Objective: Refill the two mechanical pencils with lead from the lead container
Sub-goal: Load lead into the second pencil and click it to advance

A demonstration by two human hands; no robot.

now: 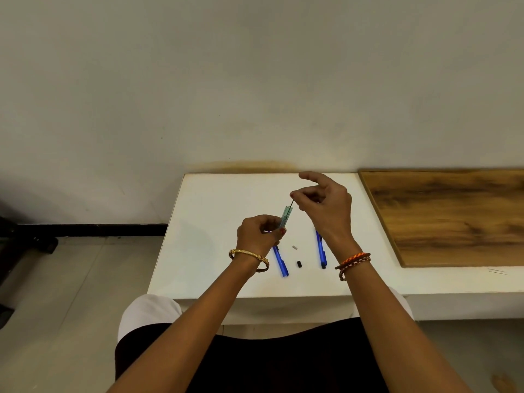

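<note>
My left hand (259, 235) holds a clear greenish lead container (285, 215) tilted up to the right, its open end on top. My right hand (323, 204) pinches a thin black lead (291, 202) that sticks out of the container's mouth. Two blue mechanical pencils lie on the white table (215, 251): one (280, 260) partly under my left hand, the other (321, 251) partly under my right wrist. Between them lie a small white piece (294, 247) and a small black cap (299, 263).
A wooden board (448, 217) lies on the table to the right. The table's back edge meets a white wall (255, 80). The floor (71, 279) is to the left, with dark objects at the far left. My lap sits below the front edge.
</note>
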